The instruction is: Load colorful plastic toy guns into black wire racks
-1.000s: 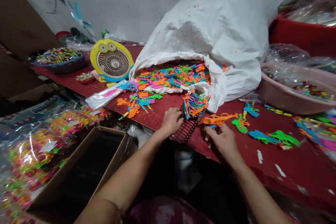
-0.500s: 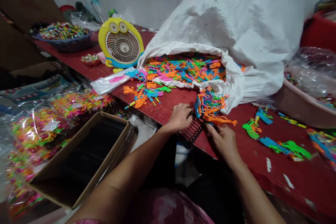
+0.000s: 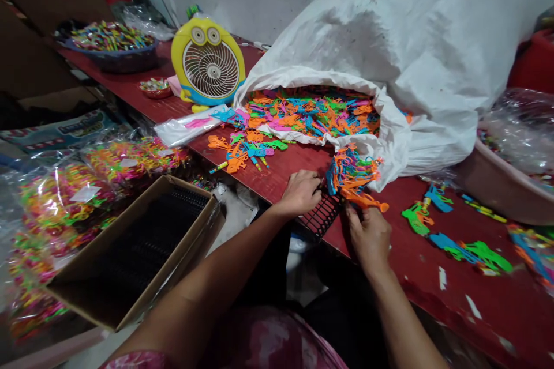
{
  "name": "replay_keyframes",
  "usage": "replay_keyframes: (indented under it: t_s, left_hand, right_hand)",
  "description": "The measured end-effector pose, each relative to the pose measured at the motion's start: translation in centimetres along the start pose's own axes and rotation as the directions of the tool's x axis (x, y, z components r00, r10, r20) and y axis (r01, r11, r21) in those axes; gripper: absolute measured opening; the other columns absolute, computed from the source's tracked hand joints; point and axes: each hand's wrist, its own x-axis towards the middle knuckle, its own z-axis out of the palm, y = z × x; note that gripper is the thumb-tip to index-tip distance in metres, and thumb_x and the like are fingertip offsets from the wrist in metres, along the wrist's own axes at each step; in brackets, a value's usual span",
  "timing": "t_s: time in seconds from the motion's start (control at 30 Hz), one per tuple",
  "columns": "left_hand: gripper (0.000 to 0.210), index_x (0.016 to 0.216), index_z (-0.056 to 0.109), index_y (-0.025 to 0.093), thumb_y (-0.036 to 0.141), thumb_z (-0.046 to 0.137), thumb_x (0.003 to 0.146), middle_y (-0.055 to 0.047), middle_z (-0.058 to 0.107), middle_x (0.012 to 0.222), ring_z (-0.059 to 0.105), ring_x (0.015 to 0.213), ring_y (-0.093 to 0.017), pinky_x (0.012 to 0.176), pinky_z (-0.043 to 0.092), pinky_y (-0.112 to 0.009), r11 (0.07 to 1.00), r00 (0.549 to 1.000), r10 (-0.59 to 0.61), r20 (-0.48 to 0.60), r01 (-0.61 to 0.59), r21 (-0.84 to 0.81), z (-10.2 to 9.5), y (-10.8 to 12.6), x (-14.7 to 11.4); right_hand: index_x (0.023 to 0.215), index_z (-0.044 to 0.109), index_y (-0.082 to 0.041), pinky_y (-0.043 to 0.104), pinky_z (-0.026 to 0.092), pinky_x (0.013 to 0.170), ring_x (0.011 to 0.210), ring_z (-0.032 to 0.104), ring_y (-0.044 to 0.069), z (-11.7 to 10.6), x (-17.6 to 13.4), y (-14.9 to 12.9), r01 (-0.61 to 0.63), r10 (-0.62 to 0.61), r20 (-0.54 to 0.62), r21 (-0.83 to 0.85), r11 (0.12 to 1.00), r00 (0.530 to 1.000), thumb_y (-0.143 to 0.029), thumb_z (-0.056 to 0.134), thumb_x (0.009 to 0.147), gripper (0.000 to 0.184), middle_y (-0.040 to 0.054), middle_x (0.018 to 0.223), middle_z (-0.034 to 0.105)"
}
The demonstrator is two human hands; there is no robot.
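A black plastic grid (image 3: 321, 217) lies at the front edge of the red table, partly hanging over it. My left hand (image 3: 300, 192) is curled over its upper left side, with the fingertips hidden. At the opposite side, my right hand (image 3: 370, 234) has thumb and fingers closed on the grid's right edge, just under an orange plastic toy piece (image 3: 367, 200). A dense bunch of small colourful plastic toys (image 3: 352, 168) stands at the grid's far end, between my hands and the sack. Whether the bunch is fastened to the grid, I cannot tell.
A big white sack (image 3: 415, 57) spills toy pieces behind. Loose toys (image 3: 242, 150) lie left, more green and blue ones (image 3: 471, 248) right. A yellow fan (image 3: 212, 66) stands at the back. Below left is a carton (image 3: 173, 265) of black grids, beside bagged toys (image 3: 60, 207).
The view has shifted slightly, so the table things sit a little further right. Both hands stay at the black grid, the right one nearly unmoved at its edge.
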Motion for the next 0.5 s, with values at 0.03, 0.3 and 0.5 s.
replay_keyframes:
  t_s: [0.03, 0.3, 0.5]
  left_hand:
    - [0.026, 0.108, 0.065, 0.022, 0.026, 0.049, 0.088, -0.006, 0.059, 0.126, 0.047, 0.118, -0.025, 0.100, 0.040, -0.042, 1.000, 1.000, 0.003, -0.001, -0.003, 0.002, -0.01, -0.01, -0.01]
    - [0.027, 0.108, 0.065, 0.020, 0.026, 0.048, 0.087, -0.006, 0.061, 0.123, 0.048, 0.115, -0.025, 0.097, 0.041, -0.041, 1.000, 1.000, 0.013, -0.014, -0.013, 0.004, -0.14, 0.04, -0.09]
    - [0.026, 0.107, 0.066, 0.021, 0.025, 0.048, 0.088, -0.005, 0.061, 0.123, 0.049, 0.115, -0.025, 0.097, 0.041, -0.040, 1.000, 1.000, 0.014, -0.016, -0.014, 0.014, -0.07, 0.02, -0.12]
  right_hand:
    - [0.071, 0.060, -0.019, 0.030, 0.038, 0.062, 0.060, 0.049, 0.018, -0.06, 0.03, 0.14, -0.006, 0.006, -0.005, -0.019, 1.000, 1.000, -0.048, 0.046, 0.089, 0.037, 0.0050, 0.064, 0.056]
    - [0.094, 0.066, -0.016, 0.029, 0.045, 0.063, 0.059, 0.059, 0.017, -0.16, -0.15, 0.66, -0.182, 0.167, 0.072, 0.349, 0.919, 0.983, -0.041, 0.057, 0.086, 0.027, 0.0024, 0.069, 0.065]
    - [0.069, 0.060, -0.019, 0.030, 0.041, 0.062, 0.059, 0.056, 0.018, 0.16, -0.07, 0.70, -0.124, 0.103, 0.094, 0.268, 0.955, 0.990, -0.047, 0.056, 0.086, 0.033, 0.0026, 0.060, 0.060]
